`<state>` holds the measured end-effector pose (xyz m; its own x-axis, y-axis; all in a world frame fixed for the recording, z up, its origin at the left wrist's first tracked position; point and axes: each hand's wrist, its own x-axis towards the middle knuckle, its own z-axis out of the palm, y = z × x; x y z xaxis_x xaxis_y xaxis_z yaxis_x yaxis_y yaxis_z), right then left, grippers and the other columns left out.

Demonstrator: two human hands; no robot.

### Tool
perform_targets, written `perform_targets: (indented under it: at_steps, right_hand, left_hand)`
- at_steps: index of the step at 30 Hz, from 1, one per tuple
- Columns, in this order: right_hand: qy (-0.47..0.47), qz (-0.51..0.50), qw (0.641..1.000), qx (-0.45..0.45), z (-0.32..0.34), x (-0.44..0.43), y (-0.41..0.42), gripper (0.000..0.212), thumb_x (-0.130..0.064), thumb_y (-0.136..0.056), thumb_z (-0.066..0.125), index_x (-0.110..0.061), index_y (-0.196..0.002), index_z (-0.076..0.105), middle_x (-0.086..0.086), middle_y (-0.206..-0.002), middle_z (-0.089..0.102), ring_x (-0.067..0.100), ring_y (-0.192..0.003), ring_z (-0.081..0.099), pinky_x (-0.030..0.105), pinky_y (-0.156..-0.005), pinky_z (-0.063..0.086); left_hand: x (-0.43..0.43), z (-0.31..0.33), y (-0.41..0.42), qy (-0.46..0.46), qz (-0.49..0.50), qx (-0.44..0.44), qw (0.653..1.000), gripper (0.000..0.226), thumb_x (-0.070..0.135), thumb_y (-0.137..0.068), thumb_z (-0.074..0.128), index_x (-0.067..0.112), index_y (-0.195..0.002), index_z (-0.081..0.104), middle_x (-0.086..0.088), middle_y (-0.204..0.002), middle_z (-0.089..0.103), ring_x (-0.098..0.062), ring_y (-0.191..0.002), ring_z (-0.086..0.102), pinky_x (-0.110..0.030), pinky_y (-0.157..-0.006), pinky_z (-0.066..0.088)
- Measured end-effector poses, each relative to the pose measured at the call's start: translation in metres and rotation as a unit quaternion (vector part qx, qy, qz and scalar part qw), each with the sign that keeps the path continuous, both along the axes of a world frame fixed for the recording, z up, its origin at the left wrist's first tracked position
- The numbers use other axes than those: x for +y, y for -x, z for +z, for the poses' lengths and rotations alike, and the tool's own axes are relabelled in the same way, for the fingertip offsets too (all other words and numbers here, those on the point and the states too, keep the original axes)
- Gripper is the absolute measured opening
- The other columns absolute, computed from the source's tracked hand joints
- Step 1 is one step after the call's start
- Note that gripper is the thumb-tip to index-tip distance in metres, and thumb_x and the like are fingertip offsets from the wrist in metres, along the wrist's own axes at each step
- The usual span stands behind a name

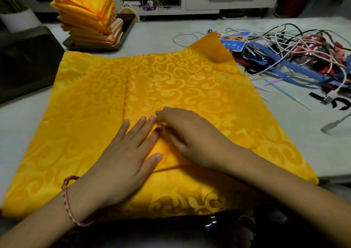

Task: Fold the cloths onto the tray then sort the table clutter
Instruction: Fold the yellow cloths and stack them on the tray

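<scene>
Far left: dark box (24,61) on the pale table (303,153). Upper left: dark tray (126,27) with a tall stack of folded yellow cloths (87,18) on it, the top one loose and puffed. Centre: one big yellow patterned cloth (91,99) is spread flat and fills most of the frame, its near edge at the table's front edge. It has a vertical crease left of centre, and its far right corner (212,44) is flipped up against the clutter.

Lower centre: left hand (121,153) lies palm down on the cloth, fingers straight and spread, holding nothing. There is a braided bracelet (68,198) on that wrist. Just right of it, right hand (190,139) is palm down on the same cloth, fingertips touching the left fingertips, over a small raised fold. It is blurred with the thumb hidden, so I cannot tell whether it pinches the fabric or only presses.

Upper right: tangled pile of cables and straps (296,46), white, blue, red and black, with a blue card packet (235,42) at its left edge. Right: thin plastic sticks (283,91), and a white plug (331,124) near the frame edge.
</scene>
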<state>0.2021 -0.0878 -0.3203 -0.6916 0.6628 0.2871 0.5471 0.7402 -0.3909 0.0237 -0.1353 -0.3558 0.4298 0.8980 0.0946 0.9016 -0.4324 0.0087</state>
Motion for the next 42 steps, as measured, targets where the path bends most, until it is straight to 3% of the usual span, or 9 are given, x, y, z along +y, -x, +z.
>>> perform_targets:
  at_steps: [4,7,9,19,25,29,33,37,42]
  right_hand:
    - [0.025,-0.008,0.995,-0.093,-0.025,0.003,0.002,0.064,-0.046,-0.093,0.019,-0.013,-0.147,0.027,0.011,-0.151,0.031,0.027,-0.142,0.023,0.033,-0.114,0.008]
    - [0.018,-0.019,0.990,-0.139,-0.028,0.003,-0.004,0.078,-0.059,-0.083,0.004,-0.021,-0.150,0.011,0.000,-0.158,0.010,0.015,-0.146,0.002,0.031,-0.114,-0.007]
    - [0.020,-0.018,0.988,-0.155,-0.027,0.004,-0.004,0.081,-0.060,-0.081,0.000,-0.021,-0.150,0.012,-0.001,-0.159,0.006,0.012,-0.145,-0.003,0.030,-0.113,-0.011]
    - [0.047,-0.017,0.984,-0.170,-0.018,0.001,-0.002,0.084,-0.068,-0.081,0.000,-0.022,-0.151,0.008,-0.004,-0.159,-0.001,0.010,-0.145,-0.008,0.027,-0.112,-0.016]
    - [0.062,-0.020,0.982,-0.178,-0.015,0.000,0.000,0.083,-0.060,-0.077,-0.006,-0.025,-0.150,0.006,-0.006,-0.158,-0.004,0.007,-0.144,-0.012,0.026,-0.112,-0.017]
    - [0.055,-0.019,0.982,-0.178,-0.015,0.001,-0.001,0.078,-0.061,-0.081,-0.004,-0.026,-0.150,0.007,-0.007,-0.158,-0.002,0.005,-0.143,-0.011,0.026,-0.112,-0.016]
    - [0.064,-0.026,0.980,-0.185,-0.012,0.001,0.000,0.070,-0.059,-0.086,0.006,-0.030,-0.150,0.003,-0.011,-0.157,-0.007,0.002,-0.141,-0.015,0.025,-0.112,-0.016]
    - [0.058,-0.026,0.980,-0.186,-0.013,0.000,-0.001,0.071,-0.061,-0.086,0.007,-0.030,-0.149,0.002,-0.012,-0.157,-0.007,0.000,-0.140,-0.015,0.024,-0.112,-0.017]
    - [0.060,-0.020,0.983,-0.172,-0.015,0.001,0.000,0.072,-0.065,-0.086,0.010,-0.030,-0.150,0.009,-0.012,-0.157,-0.002,0.000,-0.142,-0.011,0.024,-0.114,-0.013]
  left_hand:
    - [0.001,0.004,0.000,0.061,0.010,-0.025,0.998,0.079,0.058,-0.095,0.003,-0.001,-0.141,0.028,-0.013,-0.150,0.023,-0.027,-0.140,0.022,-0.030,-0.112,0.005]
    - [0.011,0.007,0.010,0.104,0.021,-0.104,0.989,0.088,0.078,-0.065,-0.024,0.029,-0.138,-0.012,0.017,-0.146,-0.021,0.005,-0.137,-0.021,-0.015,-0.110,-0.019]
    - [0.027,0.009,0.021,0.120,0.040,-0.080,0.989,0.090,0.083,-0.055,-0.026,0.037,-0.131,-0.021,0.023,-0.141,-0.028,0.009,-0.131,-0.030,-0.015,-0.107,-0.022]
    - [0.108,0.011,0.057,0.106,0.108,-0.093,0.984,0.057,0.045,-0.099,0.021,0.019,-0.149,0.011,0.005,-0.157,0.003,-0.011,-0.144,-0.001,-0.033,-0.115,-0.003]
    - [0.107,0.015,0.056,0.024,0.095,-0.104,0.990,0.051,0.040,-0.099,0.028,0.015,-0.143,0.036,-0.004,-0.154,0.026,-0.019,-0.143,0.017,-0.043,-0.115,0.010]
    - [0.078,0.030,0.048,-0.073,-0.049,-0.068,0.994,0.039,0.034,-0.089,0.040,0.009,-0.101,0.066,-0.014,-0.107,0.064,-0.032,-0.103,0.060,-0.036,-0.087,0.043]
    - [0.042,0.025,0.053,-0.012,-0.065,-0.119,0.991,0.039,0.040,-0.092,0.041,0.014,-0.107,0.065,-0.007,-0.106,0.061,-0.019,-0.097,0.056,-0.033,-0.080,0.044]
    - [0.022,0.016,0.064,0.066,-0.056,-0.118,0.989,0.059,0.062,-0.091,0.023,0.033,-0.141,0.033,0.005,-0.146,0.033,-0.002,-0.133,0.023,-0.017,-0.109,0.017]
    - [0.013,0.009,0.074,0.109,-0.080,-0.097,0.986,0.078,0.083,-0.077,0.020,0.045,-0.143,0.003,0.019,-0.154,-0.003,0.007,-0.139,-0.014,-0.015,-0.111,-0.014]
